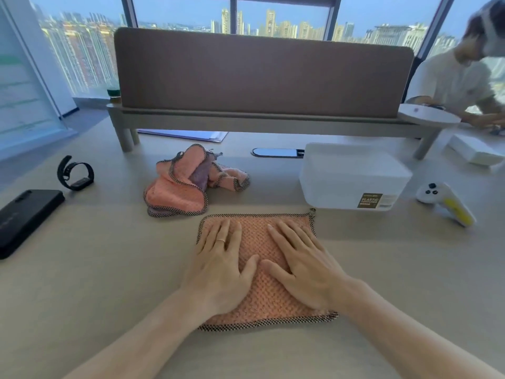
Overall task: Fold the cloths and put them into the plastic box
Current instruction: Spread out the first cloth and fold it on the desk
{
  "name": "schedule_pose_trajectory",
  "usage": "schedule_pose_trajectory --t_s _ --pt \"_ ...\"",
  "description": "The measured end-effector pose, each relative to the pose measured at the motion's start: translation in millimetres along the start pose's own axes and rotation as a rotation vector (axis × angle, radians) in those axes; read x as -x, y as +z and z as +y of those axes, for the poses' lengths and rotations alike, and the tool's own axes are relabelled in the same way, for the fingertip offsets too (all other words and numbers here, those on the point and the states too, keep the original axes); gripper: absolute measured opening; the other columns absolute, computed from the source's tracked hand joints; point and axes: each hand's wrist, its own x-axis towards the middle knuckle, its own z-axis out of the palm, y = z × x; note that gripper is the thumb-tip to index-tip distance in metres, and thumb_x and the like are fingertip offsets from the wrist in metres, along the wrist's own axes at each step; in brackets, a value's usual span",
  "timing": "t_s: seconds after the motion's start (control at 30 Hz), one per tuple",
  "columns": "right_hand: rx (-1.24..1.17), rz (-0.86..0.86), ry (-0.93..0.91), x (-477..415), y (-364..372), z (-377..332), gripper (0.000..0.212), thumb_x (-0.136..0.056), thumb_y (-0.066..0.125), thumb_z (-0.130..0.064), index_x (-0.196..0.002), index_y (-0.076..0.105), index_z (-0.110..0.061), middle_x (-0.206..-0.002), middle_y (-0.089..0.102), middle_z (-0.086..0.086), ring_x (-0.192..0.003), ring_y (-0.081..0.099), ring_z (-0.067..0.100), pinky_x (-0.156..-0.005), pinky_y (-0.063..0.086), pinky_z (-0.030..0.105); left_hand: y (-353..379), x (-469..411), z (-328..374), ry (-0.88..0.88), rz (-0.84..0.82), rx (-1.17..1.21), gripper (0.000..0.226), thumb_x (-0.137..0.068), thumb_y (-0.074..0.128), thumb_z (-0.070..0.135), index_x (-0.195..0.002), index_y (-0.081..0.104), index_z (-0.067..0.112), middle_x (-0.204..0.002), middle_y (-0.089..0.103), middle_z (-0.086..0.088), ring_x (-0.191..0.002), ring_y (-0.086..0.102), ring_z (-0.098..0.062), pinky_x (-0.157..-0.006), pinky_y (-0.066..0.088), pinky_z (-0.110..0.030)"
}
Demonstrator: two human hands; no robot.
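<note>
A pink cloth (257,242) with a dark checked border lies flat on the table in front of me. My left hand (221,265) and my right hand (303,265) both rest palm down on it, fingers spread, side by side. Behind it to the left sits a crumpled heap of pink and purple cloths (185,184). The white plastic box (352,177), lid on and label facing me, stands just beyond the flat cloth's far right corner.
A black phone (24,217) and a black watch (75,173) lie at the left. A white and yellow controller (445,199) is right of the box. A brown desk divider (262,75) spans the back. Another person (459,75) works at the far right.
</note>
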Motion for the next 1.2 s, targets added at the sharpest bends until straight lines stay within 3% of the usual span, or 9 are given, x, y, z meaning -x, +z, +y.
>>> schedule_pose_trajectory --t_s 0.07,0.13,0.23,0.37,0.6,0.73,0.87,1.0,1.2 --pt "-0.1 0.058 -0.036 15 -10 2 0.08 -0.096 0.018 -0.075 -0.162 -0.003 -0.036 -0.171 -0.007 -0.009 -0.155 -0.015 0.008 -0.128 -0.003 0.036 -16 5 -9 0.089 0.066 0.151 0.077 -0.098 0.028 0.063 -0.163 0.009 0.026 -0.172 0.004 0.001 -0.158 -0.004 -0.014 -0.127 -0.001 -0.031" --pt "-0.185 0.18 -0.149 41 -26 6 0.071 -0.099 0.031 -0.07 -0.16 0.02 -0.035 -0.169 0.017 -0.011 -0.157 0.008 0.009 -0.127 0.015 0.035 -44 22 -25 0.235 0.127 0.298 0.067 -0.094 0.047 0.059 -0.154 0.036 0.032 -0.161 0.034 0.011 -0.15 0.026 -0.004 -0.122 0.019 -0.019" --pt "-0.22 0.258 -0.336 84 -40 25 0.045 -0.095 0.062 -0.054 -0.131 0.058 -0.027 -0.137 0.052 -0.015 -0.129 0.052 0.006 -0.105 0.045 0.028 -75 56 -53 0.422 0.038 0.318 0.028 -0.084 0.073 0.048 -0.107 0.066 0.034 -0.109 0.064 0.024 -0.106 0.062 0.002 -0.094 0.047 -0.02" --pt "-0.138 0.09 -0.386 102 -41 40 0.027 -0.092 0.067 -0.056 -0.108 0.06 -0.035 -0.114 0.055 -0.024 -0.103 0.057 0.0 -0.087 0.052 0.026 -73 74 -67 0.478 -0.16 0.223 0.02 -0.079 0.079 0.047 -0.089 0.065 0.036 -0.097 0.06 0.026 -0.093 0.062 0.004 -0.087 0.049 -0.022" --pt "-0.057 0.138 -0.442 94 -28 43 0.008 -0.103 0.055 -0.035 -0.101 0.059 -0.029 -0.103 0.059 -0.017 -0.093 0.059 0.008 -0.077 0.052 0.03 -64 69 -67 0.571 -0.087 0.069 0.006 -0.098 0.058 0.038 -0.093 0.056 0.037 -0.094 0.055 0.023 -0.086 0.055 0.004 -0.078 0.05 -0.023" --pt "-0.091 0.169 -0.45 92 -33 44 0.002 -0.104 0.057 -0.026 -0.103 0.057 -0.028 -0.096 0.057 -0.018 -0.085 0.058 0.007 -0.074 0.049 0.022 -67 72 -64 0.411 -0.001 0.207 0.009 -0.099 0.056 0.037 -0.092 0.051 0.039 -0.089 0.059 0.022 -0.08 0.06 -0.003 -0.075 0.051 -0.026" --pt "-0.315 0.268 -0.275 81 -44 49 0.018 -0.098 0.065 -0.021 -0.109 0.058 -0.034 -0.096 0.062 -0.021 -0.085 0.061 0.002 -0.076 0.052 0.022 -79 59 -60 0.17 0.032 0.512 0.023 -0.096 0.067 0.013 -0.089 0.06 0.034 -0.085 0.07 0.009 -0.07 0.066 -0.011 -0.069 0.058 -0.028" --pt "-0.506 0.257 -0.153 65 -57 53 0.042 -0.09 0.071 -0.002 -0.107 0.066 -0.04 -0.096 0.068 -0.013 -0.094 0.067 0.013 -0.078 0.055 0.021 -93 38 -55 0.115 0.025 0.658 0.029 -0.084 0.078 -0.003 -0.093 0.067 0.022 -0.088 0.075 -0.001 -0.075 0.068 -0.008 -0.071 0.056 -0.026" --pt "-0.799 0.292 -0.018 22 -81 63 0.03 -0.088 0.074 0.002 -0.099 0.072 -0.025 -0.088 0.072 -0.002 -0.078 0.07 0.017 -0.076 0.058 0.027 -98 -4 -58 -0.014 0.115 0.79 0.009 -0.093 0.069 0.009 -0.092 0.078 0.012 -0.08 0.079 -0.005 -0.065 0.067 -0.011 -0.055 0.059 -0.026"
